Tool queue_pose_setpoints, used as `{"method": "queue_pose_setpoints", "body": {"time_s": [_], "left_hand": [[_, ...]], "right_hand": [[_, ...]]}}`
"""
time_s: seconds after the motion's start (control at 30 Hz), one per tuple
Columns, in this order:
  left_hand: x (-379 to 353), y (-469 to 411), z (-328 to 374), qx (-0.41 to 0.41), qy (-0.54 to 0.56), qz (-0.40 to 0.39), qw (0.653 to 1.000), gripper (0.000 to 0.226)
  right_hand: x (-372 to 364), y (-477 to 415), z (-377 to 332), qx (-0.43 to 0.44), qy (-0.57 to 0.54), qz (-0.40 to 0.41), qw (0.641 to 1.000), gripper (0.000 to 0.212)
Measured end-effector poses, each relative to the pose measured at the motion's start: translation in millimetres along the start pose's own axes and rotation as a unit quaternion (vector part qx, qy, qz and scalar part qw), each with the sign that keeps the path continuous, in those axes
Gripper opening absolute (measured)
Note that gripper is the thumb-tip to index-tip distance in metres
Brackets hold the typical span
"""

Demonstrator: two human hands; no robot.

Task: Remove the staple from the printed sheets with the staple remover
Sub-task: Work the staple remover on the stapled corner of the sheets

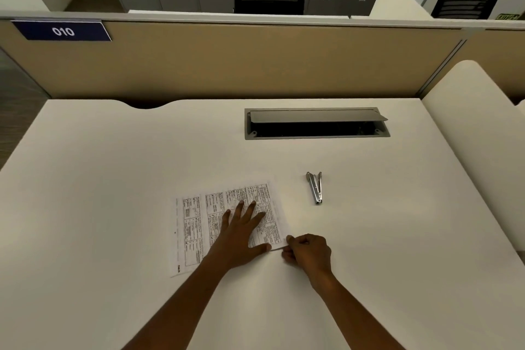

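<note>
The printed sheets [199, 224] lie flat on the white desk [113, 179], a little left of centre. My left hand [241, 233] rests palm down on their right half, fingers spread. My right hand [308, 251] pinches the sheets' near right corner between thumb and fingers and lifts it slightly. The staple itself is too small to make out. The metal staple remover [314, 187] lies untouched on the desk, up and to the right of the sheets, its jaws pointing away from me.
A grey cable hatch [316, 136] with its lid raised sits in the desk behind the staple remover. A tan partition [255, 62] labelled 010 closes off the back. A white side panel [483, 136] borders the right edge.
</note>
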State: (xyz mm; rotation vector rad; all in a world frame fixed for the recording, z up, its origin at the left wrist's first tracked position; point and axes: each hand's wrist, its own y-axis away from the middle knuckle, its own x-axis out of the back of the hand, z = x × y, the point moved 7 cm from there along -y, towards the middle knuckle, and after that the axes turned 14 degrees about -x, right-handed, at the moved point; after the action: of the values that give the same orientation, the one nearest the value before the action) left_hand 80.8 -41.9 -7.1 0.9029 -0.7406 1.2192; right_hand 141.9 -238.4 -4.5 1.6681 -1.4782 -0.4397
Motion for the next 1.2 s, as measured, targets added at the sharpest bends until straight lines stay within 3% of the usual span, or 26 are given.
{"method": "queue_pose_setpoints", "body": {"time_s": [0.1,0.23,0.37,0.5,0.97,1.2], "left_hand": [[-6,-1,-2,0.016,-0.010,0.009,1.000,0.089],[-10,1,-7,0.043,-0.021,0.020,0.999,0.086],[-10,3,-8,0.059,-0.029,0.033,0.997,0.080],[-14,4,-8,0.073,-0.027,0.024,0.997,0.080],[-21,8,-10,0.076,-0.025,0.013,0.997,0.082],[0,7,-5,0.074,0.008,0.084,0.994,0.088]], "right_hand": [[14,-3,-17,0.059,0.090,0.057,0.993,0.028],[33,-14,-57,0.134,0.191,0.147,0.961,0.023],[41,-25,-96,0.198,0.196,0.191,0.941,0.028],[37,-40,-110,0.193,0.234,0.201,0.931,0.037],[27,-49,-102,0.172,0.240,0.218,0.930,0.016],[30,-32,-95,0.228,0.194,0.190,0.935,0.043]]}}
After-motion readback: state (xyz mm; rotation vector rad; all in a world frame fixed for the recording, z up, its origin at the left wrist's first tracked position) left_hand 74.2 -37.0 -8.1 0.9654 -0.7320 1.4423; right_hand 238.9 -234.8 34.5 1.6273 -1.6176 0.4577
